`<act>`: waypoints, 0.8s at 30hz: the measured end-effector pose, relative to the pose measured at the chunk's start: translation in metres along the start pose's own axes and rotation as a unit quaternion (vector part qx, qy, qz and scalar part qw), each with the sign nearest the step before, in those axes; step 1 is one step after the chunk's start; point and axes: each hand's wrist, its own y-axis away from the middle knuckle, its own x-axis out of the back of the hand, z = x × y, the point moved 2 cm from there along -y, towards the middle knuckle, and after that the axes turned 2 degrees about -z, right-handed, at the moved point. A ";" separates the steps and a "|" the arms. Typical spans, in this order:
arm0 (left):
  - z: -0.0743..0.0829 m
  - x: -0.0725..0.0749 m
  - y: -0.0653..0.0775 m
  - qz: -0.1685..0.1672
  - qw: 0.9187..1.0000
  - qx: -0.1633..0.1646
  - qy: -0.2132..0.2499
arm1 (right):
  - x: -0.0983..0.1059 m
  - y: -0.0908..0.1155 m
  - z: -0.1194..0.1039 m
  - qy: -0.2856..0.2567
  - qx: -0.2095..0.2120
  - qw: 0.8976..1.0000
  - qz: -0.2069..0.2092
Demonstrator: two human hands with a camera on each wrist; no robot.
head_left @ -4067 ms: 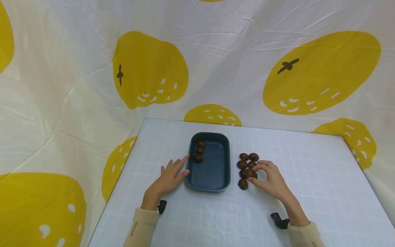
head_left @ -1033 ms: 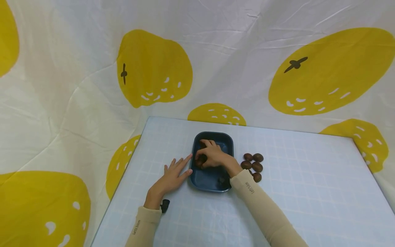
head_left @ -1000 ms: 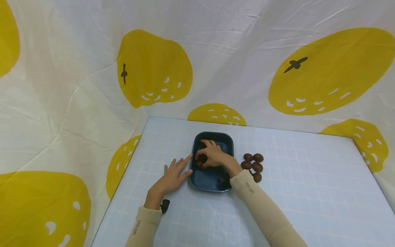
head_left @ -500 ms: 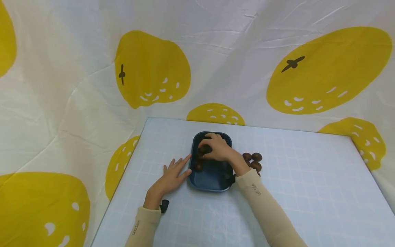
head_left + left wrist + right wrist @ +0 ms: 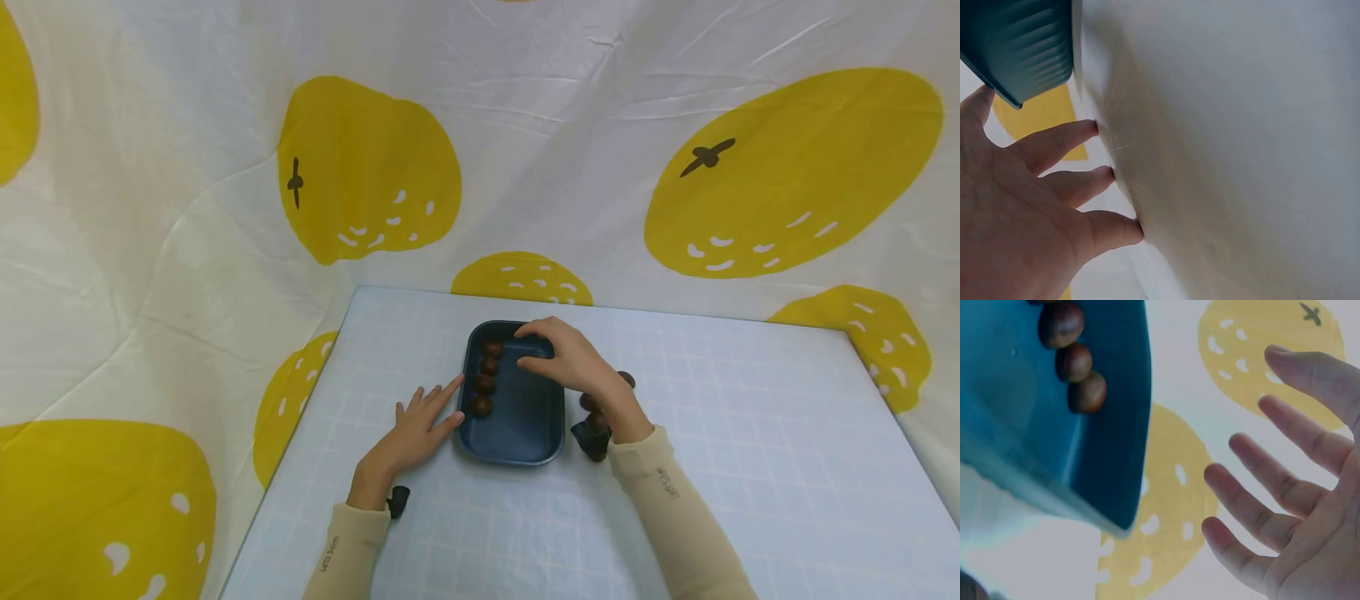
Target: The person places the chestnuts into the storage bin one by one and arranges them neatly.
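A dark blue rectangular tray stands on the table, with several brown chestnuts in a row along its left wall. My left hand rests on the table with fingers spread. One of its fingertips touches the tray's left side, as the left wrist view also shows. Over the tray's right rim hovers my right hand, its fingers parted and nothing between them; the right wrist view shows its palm bare. More chestnuts lie on the table right of the tray, partly hidden by my right wrist and its black camera.
A pale blue checked cloth covers the table. Behind and to the left hangs a white curtain printed with large yellow fruit. A black wrist camera sits under my left wrist.
My right hand brought a chestnut from the table group into the tray, worked along the row, then let go and moved right. The row is longer. My left hand stayed put.
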 end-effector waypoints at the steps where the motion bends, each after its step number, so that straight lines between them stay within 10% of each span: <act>1: 0.000 0.000 0.000 -0.001 1.000 -0.001 0.000 | 0.002 0.003 0.000 -0.006 -0.005 1.000 0.002; 24: 0.004 0.001 0.002 0.001 1.000 0.004 0.000 | 0.032 0.096 0.044 0.024 -0.091 0.992 0.089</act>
